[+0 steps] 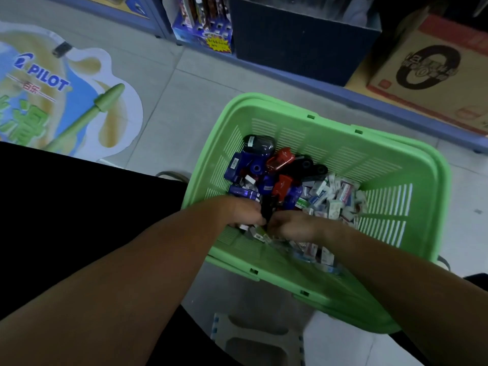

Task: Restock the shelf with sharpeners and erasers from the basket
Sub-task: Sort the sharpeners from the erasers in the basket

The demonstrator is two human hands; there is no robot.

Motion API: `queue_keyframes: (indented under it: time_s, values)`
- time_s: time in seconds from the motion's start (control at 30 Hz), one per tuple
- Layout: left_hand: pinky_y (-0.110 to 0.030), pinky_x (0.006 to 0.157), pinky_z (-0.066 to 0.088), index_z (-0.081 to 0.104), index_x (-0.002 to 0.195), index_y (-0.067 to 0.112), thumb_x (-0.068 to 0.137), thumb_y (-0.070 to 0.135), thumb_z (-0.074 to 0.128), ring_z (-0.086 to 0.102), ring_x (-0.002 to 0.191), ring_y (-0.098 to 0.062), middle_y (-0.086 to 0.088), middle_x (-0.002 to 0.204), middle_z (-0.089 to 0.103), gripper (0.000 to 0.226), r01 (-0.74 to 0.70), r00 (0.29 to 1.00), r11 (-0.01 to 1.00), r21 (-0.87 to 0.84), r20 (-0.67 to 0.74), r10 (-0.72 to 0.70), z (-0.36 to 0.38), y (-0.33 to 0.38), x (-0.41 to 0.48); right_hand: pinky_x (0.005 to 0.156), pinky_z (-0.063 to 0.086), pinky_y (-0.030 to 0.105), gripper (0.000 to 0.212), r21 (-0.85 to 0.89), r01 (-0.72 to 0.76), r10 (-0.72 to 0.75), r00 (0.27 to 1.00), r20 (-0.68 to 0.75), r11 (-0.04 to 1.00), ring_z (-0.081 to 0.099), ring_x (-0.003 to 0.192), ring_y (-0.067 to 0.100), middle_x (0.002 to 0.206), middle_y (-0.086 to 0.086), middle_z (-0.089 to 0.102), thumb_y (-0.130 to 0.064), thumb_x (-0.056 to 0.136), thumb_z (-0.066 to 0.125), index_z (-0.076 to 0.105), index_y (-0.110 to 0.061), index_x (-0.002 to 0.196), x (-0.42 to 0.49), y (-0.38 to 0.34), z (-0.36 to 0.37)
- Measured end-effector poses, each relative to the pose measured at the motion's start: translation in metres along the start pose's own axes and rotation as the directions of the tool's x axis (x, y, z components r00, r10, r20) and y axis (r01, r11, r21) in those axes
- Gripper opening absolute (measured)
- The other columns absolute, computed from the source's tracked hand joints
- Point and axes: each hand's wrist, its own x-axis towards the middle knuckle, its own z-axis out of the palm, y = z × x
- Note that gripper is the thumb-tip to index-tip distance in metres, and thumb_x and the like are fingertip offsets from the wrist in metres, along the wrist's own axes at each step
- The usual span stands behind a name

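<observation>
- Left hand point(244, 211) and right hand point(294, 224) dig into green basket point(330, 143), lower centre; grip cannot be told.
- Risk: loose erasers point(332, 196), sharpeners point(253, 167) may spill if overgrabbed.

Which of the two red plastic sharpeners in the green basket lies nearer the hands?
The lower red sharpener, among blue sharpeners; the upper red sharpener lies farther.
</observation>
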Motion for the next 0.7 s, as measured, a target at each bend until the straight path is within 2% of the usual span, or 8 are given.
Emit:
queue_keyframes:
  time_s: [0.1,0.2,0.3,0.37,0.43,0.5,0.6,0.7]
  values:
    - [-0.043,0.106,0.046,0.055,0.139,0.016,0.098,0.056,0.056,0.056,0.123,-0.027,-0.007,0.138,0.056,0.057,0.014,0.999,0.995,0.098,0.047,-0.019,0.003,0.002,-0.001,0.09,0.042,0.033,0.032,-0.176,-0.011,0.02,0.999,0.046,0.984,0.053,0.118,0.024,0.126,0.002,0.058,-0.031,0.099,0.056,0.06,-0.029,0.13,0.006,0.005,0.008]
    - [-0.039,0.104,0.045,0.053,0.143,0.012,0.098,0.061,0.054,0.052,0.128,-0.025,-0.007,0.146,0.051,0.066,0.017,0.999,0.985,0.173,0.034,-0.023,-0.001,0.003,-0.006,0.1,0.039,0.034,0.037,-0.324,-0.01,0.029,0.998,0.056,0.946,0.05,0.126,0.024,0.133,0.002,0.057,-0.039,0.098,0.056,0.057,-0.032,0.135,0.007,0.004,0.011]
    - [-0.036,0.098,0.049,0.06,0.135,0.011,0.095,0.05,0.067,0.057,0.121,-0.023,-0.006,0.139,0.057,0.057,0.004,1.0,0.995,0.101,0.03,-0.007,0.001,0.006,-0.008,0.094,0.048,0.033,0.036,-0.313,-0.002,0.03,0.996,0.085,0.95,0.059,0.113,0.02,0.124,-0.002,0.062,-0.043,0.095,0.066,0.061,-0.029,0.127,0.007,-0.001,0.003]
    - [-0.041,0.105,0.048,0.057,0.14,0.014,0.089,0.047,0.074,0.055,0.124,-0.022,-0.002,0.14,0.054,0.063,-0.005,0.999,0.998,0.059,0.033,0.003,0.003,0.008,-0.008,0.093,0.053,0.034,0.041,-0.337,0.014,0.016,0.996,0.086,0.941,0.063,0.107,0.018,0.119,-0.003,0.066,-0.047,0.092,0.072,0.065,-0.026,0.127,0.007,-0.006,-0.002]
    - [-0.044,0.109,0.046,0.051,0.145,0.017,0.089,0.046,0.074,0.052,0.127,-0.022,0.001,0.141,0.051,0.067,-0.005,0.999,0.999,0.053,0.043,0.003,0.004,0.009,-0.01,0.088,0.056,0.035,0.032,-0.359,0.026,0.006,0.996,0.089,0.933,0.066,0.097,0.016,0.106,-0.006,0.069,-0.05,0.089,0.074,0.068,-0.03,0.114,0.008,-0.004,-0.004]
    - [-0.044,0.108,0.047,0.057,0.141,0.018,0.091,0.04,0.071,0.056,0.123,-0.02,-0.001,0.136,0.057,0.056,-0.026,0.998,0.998,0.063,0.067,0.021,0.004,0.011,-0.014,0.087,0.056,0.037,0.028,-0.335,0.017,0.021,0.994,0.109,0.942,0.067,0.095,0.015,0.101,-0.009,0.07,-0.054,0.086,0.074,0.066,-0.038,0.107,0.006,0.002,-0.004]
    - [-0.041,0.106,0.048,0.063,0.135,0.022,0.092,0.032,0.07,0.059,0.12,-0.019,-0.001,0.132,0.059,0.045,-0.081,0.993,0.997,0.02,0.085,0.079,0.005,0.016,-0.021,0.097,0.054,0.039,0.042,-0.269,-0.015,0.051,0.991,0.127,0.963,0.063,0.108,0.015,0.118,-0.009,0.066,-0.053,0.084,0.078,0.066,-0.037,0.121,-0.003,0.006,-0.009]
    - [-0.042,0.105,0.049,0.062,0.135,0.025,0.09,0.044,0.073,0.061,0.114,-0.017,0.001,0.131,0.06,0.05,-0.111,0.991,0.994,0.01,0.077,0.109,0.011,0.022,-0.025,0.098,0.049,0.035,0.059,-0.22,-0.028,0.069,0.981,0.182,0.975,0.057,0.115,0.013,0.123,-0.01,0.058,-0.048,0.084,0.081,0.062,-0.03,0.138,-0.015,-0.001,-0.016]
